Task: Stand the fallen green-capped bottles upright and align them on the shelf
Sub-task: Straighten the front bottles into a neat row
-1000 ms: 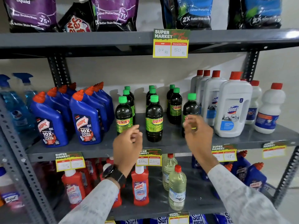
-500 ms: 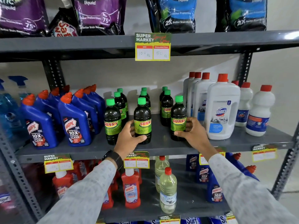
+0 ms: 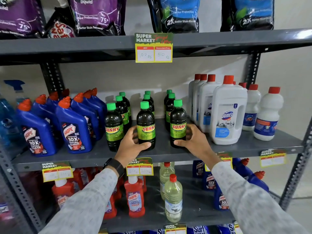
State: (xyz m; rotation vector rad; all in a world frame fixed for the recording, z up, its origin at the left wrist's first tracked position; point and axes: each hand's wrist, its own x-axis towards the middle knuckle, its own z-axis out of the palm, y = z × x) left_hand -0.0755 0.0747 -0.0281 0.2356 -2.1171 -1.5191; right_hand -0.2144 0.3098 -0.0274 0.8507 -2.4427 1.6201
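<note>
On the middle shelf (image 3: 236, 149), just right of the blue bottles (image 3: 74, 129), our green-capped bottles all stand upright in three rows. The left front bottle (image 3: 113, 129) is untouched. Our left hand (image 3: 133, 146) wraps the middle front bottle (image 3: 146, 129) low on its label, thumb across the base. Our right hand (image 3: 194, 141) cups the right front bottle (image 3: 178, 127) the same way. Full, rigid and smooth, they likely slide easily; we judge a low grip keeps them from tipping.

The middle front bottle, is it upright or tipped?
Upright: the middle front bottle stands on the shelf, green cap on top, left hand around it.
</note>
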